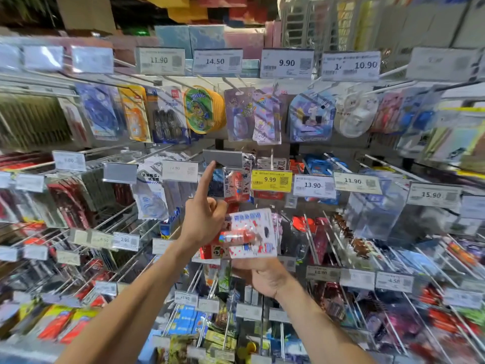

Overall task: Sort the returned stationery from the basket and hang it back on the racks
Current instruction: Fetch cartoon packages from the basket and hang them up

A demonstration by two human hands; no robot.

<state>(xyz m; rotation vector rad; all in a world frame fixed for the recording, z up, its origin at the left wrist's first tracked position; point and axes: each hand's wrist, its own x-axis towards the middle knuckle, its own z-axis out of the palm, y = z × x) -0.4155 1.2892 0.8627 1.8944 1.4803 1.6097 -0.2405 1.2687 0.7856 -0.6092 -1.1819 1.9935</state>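
The right hand [262, 278] gripped the blister pack [253, 232] mid-frame while the left hand [203, 218], holding nothing, propped the grey tag [223, 158] with one forefinger that might slip, dropping it shut.

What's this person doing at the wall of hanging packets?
A person is restocking a shop's peg racks. The right hand holds a white-and-red carded blister pack in front of the hooks. The left hand points its index finger up to a blank grey tag holder at a peg's end. The pack is not yet hung.
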